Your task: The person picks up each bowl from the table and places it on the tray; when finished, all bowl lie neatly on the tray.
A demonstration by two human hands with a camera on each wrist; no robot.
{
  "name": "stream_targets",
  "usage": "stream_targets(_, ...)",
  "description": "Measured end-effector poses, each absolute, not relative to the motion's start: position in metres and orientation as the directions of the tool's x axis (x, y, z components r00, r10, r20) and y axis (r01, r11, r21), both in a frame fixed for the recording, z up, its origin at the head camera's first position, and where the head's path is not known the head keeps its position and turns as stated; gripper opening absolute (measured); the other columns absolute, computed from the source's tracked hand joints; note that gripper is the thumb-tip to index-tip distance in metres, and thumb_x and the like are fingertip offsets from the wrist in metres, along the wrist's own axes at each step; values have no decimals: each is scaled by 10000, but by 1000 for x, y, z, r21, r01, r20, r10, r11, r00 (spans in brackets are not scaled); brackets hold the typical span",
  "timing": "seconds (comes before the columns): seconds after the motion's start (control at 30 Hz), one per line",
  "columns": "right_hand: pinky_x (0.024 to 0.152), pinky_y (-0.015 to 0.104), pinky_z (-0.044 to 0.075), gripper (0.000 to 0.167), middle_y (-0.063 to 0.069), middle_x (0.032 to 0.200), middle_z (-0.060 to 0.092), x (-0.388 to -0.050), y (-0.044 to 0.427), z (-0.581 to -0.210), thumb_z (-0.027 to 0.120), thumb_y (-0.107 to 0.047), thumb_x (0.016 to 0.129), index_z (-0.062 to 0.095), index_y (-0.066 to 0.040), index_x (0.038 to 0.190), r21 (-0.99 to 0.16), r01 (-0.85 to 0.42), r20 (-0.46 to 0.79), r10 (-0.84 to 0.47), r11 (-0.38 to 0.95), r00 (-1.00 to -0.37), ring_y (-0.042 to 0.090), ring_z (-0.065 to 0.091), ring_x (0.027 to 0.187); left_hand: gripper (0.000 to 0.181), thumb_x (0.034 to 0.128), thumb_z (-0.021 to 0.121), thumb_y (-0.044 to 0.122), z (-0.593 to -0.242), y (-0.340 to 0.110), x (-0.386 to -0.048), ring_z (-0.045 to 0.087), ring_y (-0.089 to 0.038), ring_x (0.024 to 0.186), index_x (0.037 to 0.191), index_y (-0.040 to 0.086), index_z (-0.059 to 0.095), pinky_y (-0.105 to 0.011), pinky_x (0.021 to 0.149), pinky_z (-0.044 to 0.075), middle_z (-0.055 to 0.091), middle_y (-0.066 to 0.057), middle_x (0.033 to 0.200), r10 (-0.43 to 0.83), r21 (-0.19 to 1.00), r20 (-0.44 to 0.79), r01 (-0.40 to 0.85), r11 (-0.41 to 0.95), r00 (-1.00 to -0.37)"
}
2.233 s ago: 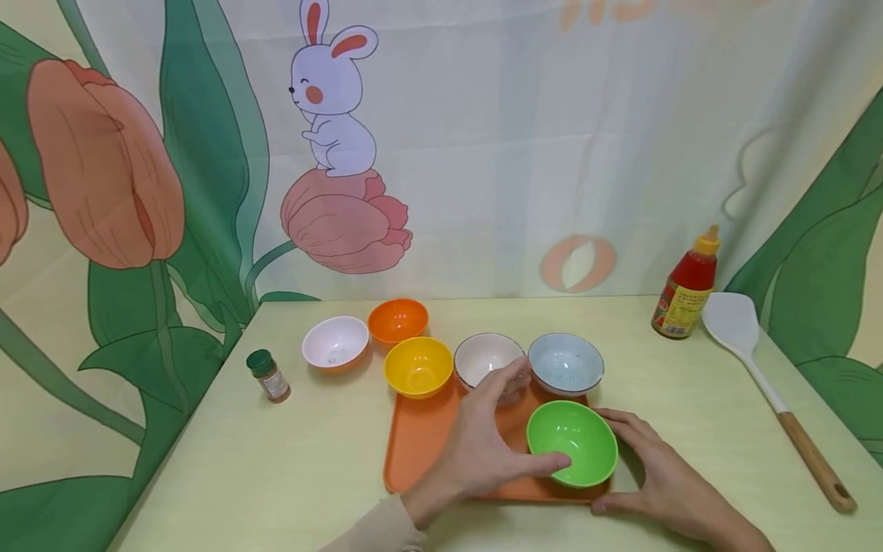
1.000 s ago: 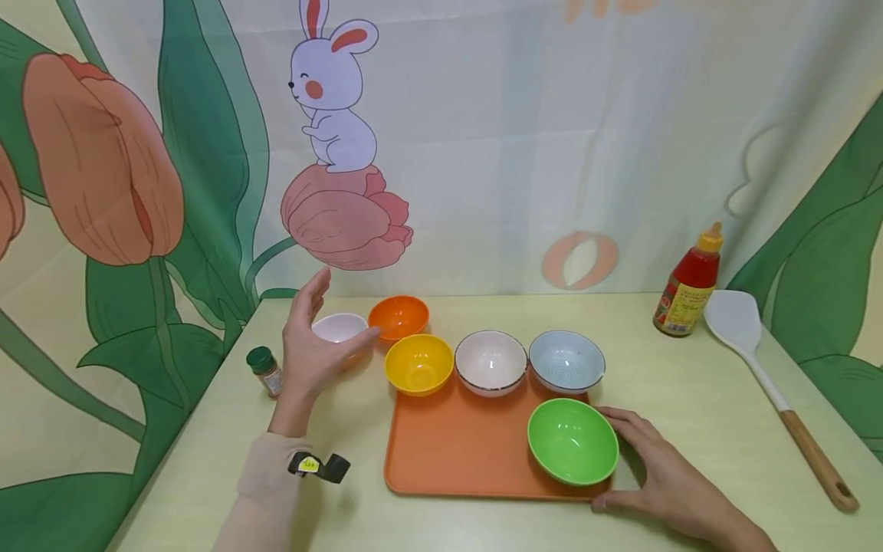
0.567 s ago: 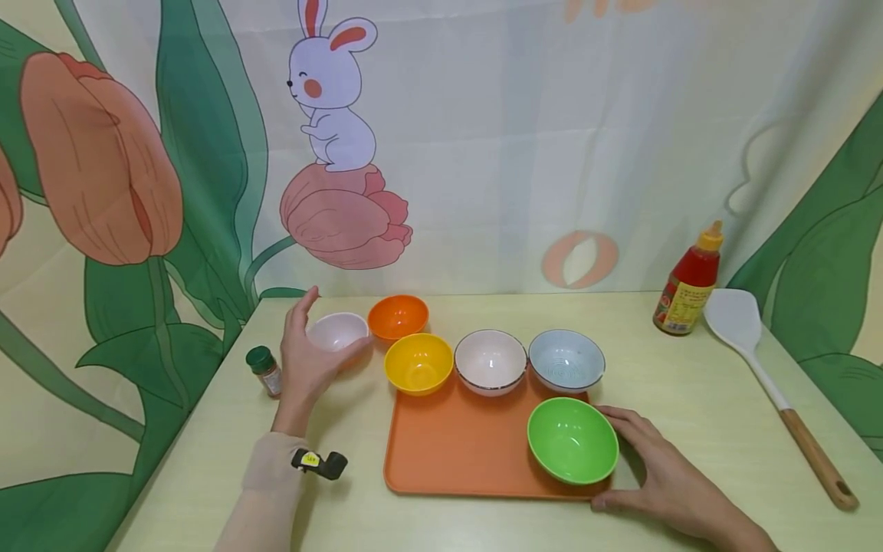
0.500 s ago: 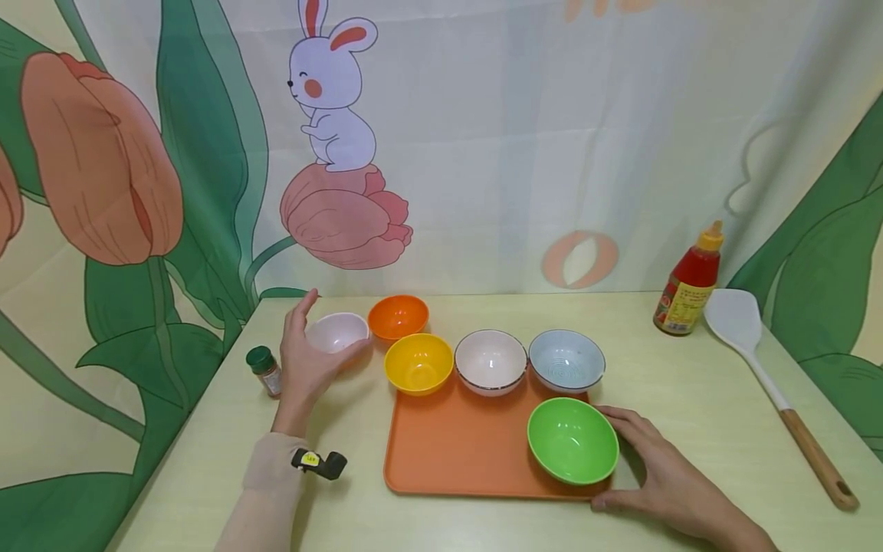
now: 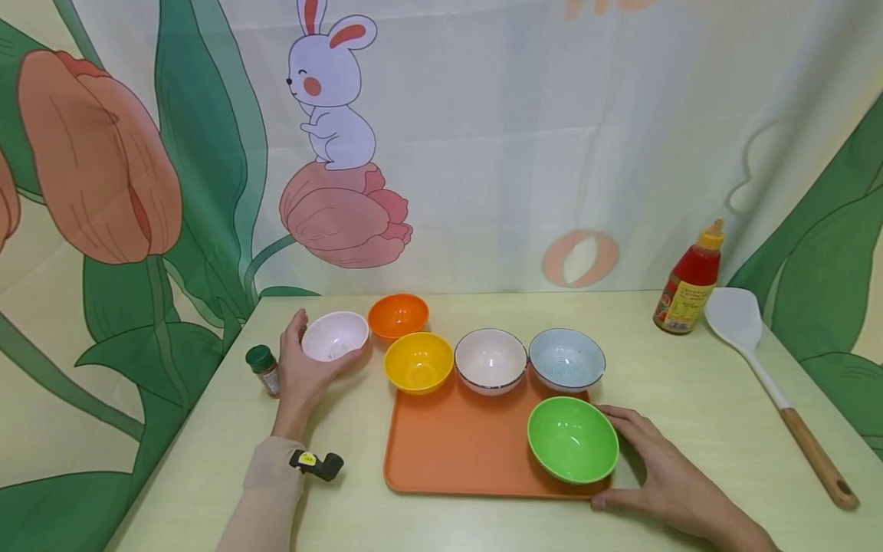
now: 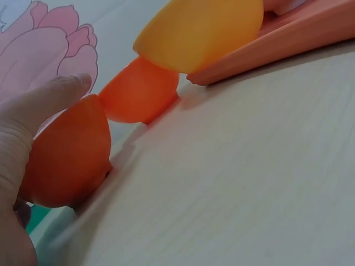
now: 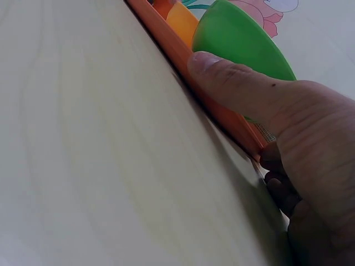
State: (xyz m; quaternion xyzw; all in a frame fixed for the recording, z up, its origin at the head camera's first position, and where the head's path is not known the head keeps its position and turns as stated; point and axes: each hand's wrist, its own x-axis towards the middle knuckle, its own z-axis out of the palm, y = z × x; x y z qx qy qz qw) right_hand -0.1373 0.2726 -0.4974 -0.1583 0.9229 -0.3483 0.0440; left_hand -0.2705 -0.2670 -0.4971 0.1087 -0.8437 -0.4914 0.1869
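Note:
My left hand (image 5: 303, 376) spans a bowl with a white inside (image 5: 336, 336) and an orange outside (image 6: 69, 155), thumb at its near right rim and fingers round its left side. The bowl stands on the table at the left. At the right, my right hand (image 5: 665, 479) grips the near right corner of the orange tray (image 5: 455, 460), thumb on its front edge in the right wrist view. The green bowl (image 5: 572, 441) sits on the tray beside that hand. Yellow (image 5: 418, 364), cream (image 5: 490, 362) and pale blue (image 5: 567, 360) bowls line the tray's far side.
An orange bowl (image 5: 398, 317) stands behind the yellow one. A green-capped jar (image 5: 265, 370) is just left of my left hand. At the right are a red sauce bottle (image 5: 688, 284) and a white spatula with a wooden handle (image 5: 814, 452). A printed curtain hangs behind.
My left hand has gone from over the tray to the far left and come down round the white-lined bowl. The right hand has stayed at the tray's corner.

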Motion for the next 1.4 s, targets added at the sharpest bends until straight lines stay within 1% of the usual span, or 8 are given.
stream_targets(0.13,1214,804,387,1179,54,1706,429,-138,273,-498,941,-767,702,521,-159,1622,-655,-273,42,-327,705,-944,435,388,1586,1294,792,1022,487,-500,-271,-271,410,-368,1567,1774,199,229,-604,1320,400,350,-118,1775,-367,881,151,-44,472,-918)
stream_targets(0.33,1209,808,390,1181,44,1700,441,-140,273,-498,940,-769,699,524,-157,1619,-652,-294,65,-335,699,-940,428,398,1579,1351,779,1025,506,-497,-272,-272,425,-410,1557,1782,162,188,-619,1305,416,376,-182,1753,-361,890,60,-114,442,-931)
stream_targets(0.47,1211,807,390,1178,45,1700,440,-140,273,-498,941,-765,704,522,-157,1622,-652,-298,68,-338,697,-939,426,399,1579,1342,774,1029,502,-498,-273,-271,438,-415,1546,1774,142,209,-618,1301,423,397,-193,1738,-357,889,52,-119,441,-932)
stream_targets(0.63,1211,807,389,1169,51,1700,439,-140,273,-499,942,-762,705,527,-161,1617,-654,-291,58,-337,698,-940,428,398,1579,1323,761,1029,526,-500,-275,-270,464,-398,1527,1763,160,247,-607,1291,442,429,-170,1720,-362,894,38,-130,428,-932)
stream_targets(0.83,1206,806,398,1170,41,1697,439,-138,274,-501,933,-773,705,524,-167,1618,-644,-310,79,-342,699,-936,417,405,1573,1292,773,1020,531,-497,-272,-269,471,-384,1526,1758,178,262,-603,1283,454,431,-150,1718,-368,896,75,-99,433,-927)
stream_targets(1.07,1199,806,406,1165,34,1692,444,-136,275,-502,930,-773,707,526,-167,1616,-636,-328,100,-347,698,-932,411,410,1568,1256,772,1011,552,-477,-259,-267,487,-355,1527,1752,249,285,-618,1249,488,455,-97,1713,-379,888,119,-72,455,-918)
stream_targets(1.27,1193,810,412,1173,41,1693,437,-136,274,-500,925,-781,708,522,-162,1619,-635,-314,83,-342,706,-936,418,407,1567,1161,792,1025,447,-454,-248,-264,521,-331,1494,1716,207,363,-571,1250,502,492,-84,1679,-318,894,239,80,440,-918)
stream_targets(1.4,1197,814,402,1171,47,1698,432,-136,274,-500,932,-771,709,522,-156,1617,-644,-306,74,-340,701,-937,424,400,1572,1121,803,1028,391,-438,-238,-257,530,-319,1477,1702,177,392,-546,1250,508,504,-82,1659,-251,891,278,152,427,-927)
